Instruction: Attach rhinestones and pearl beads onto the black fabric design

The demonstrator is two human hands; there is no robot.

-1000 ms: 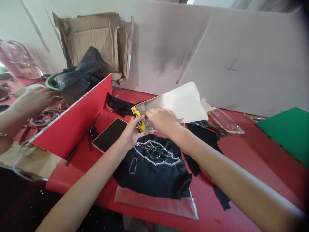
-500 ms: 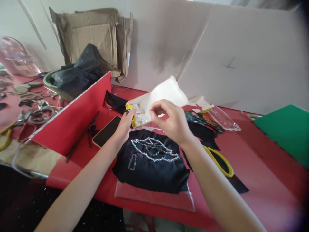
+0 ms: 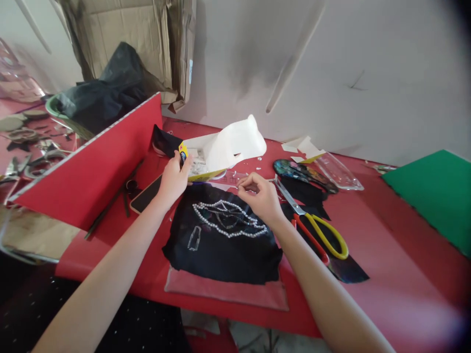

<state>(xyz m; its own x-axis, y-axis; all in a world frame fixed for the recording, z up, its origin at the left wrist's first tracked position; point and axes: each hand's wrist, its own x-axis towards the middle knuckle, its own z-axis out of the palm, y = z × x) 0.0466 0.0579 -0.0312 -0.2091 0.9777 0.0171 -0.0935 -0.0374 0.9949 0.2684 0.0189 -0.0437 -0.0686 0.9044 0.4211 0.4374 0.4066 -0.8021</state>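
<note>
My left hand [image 3: 175, 175] is closed on the near-left end of a small white and yellow cardboard box [image 3: 198, 175], which holds small pale pieces. Its white flap [image 3: 239, 139] stands raised to the right. Just right of the box, my right hand [image 3: 259, 195] is pinched above the top edge of a black cloth [image 3: 221, 260]; whatever lies between its fingertips is too small to name. A beaded outline [image 3: 230, 237] shaped like lips and a small bottle-like outline [image 3: 194, 239] lie on the cloth. Under the cloth is a clear sheet [image 3: 228, 292].
Scissors [image 3: 327, 235] with yellow and red handles lie right of the cloth. Behind them are a clear plastic tray [image 3: 340, 171] and dark scraps. A phone [image 3: 147, 193] sits at left beside an upright red board [image 3: 95, 171]. A green board [image 3: 434, 191] stands at far right.
My right hand has moved away from the box's contents, down toward the cloth. The box sits lower, near the table, with my left hand still on it. The camera view has shifted.
</note>
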